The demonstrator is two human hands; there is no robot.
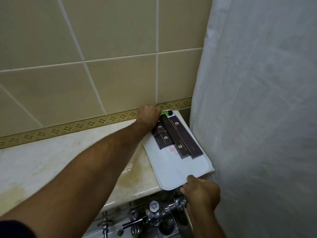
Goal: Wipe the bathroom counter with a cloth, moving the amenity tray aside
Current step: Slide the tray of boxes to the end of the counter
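A white amenity tray [176,166] lies at the right end of the pale marble counter [51,162], partly over the front edge. On it are several dark brown boxes [181,134] and a green tube [167,112] at the far end. My left hand [149,115] reaches across the counter and grips the tray's far left corner by the wall. My right hand [200,189] pinches the tray's near edge, thumb on top. No cloth is visible.
Beige tiled wall [103,48] with a patterned border runs behind the counter. A white shower curtain [257,117] hangs close at the tray's right. Chrome flush valve and pipes [154,212] sit below the counter's front edge. The counter surface shows yellowish stains.
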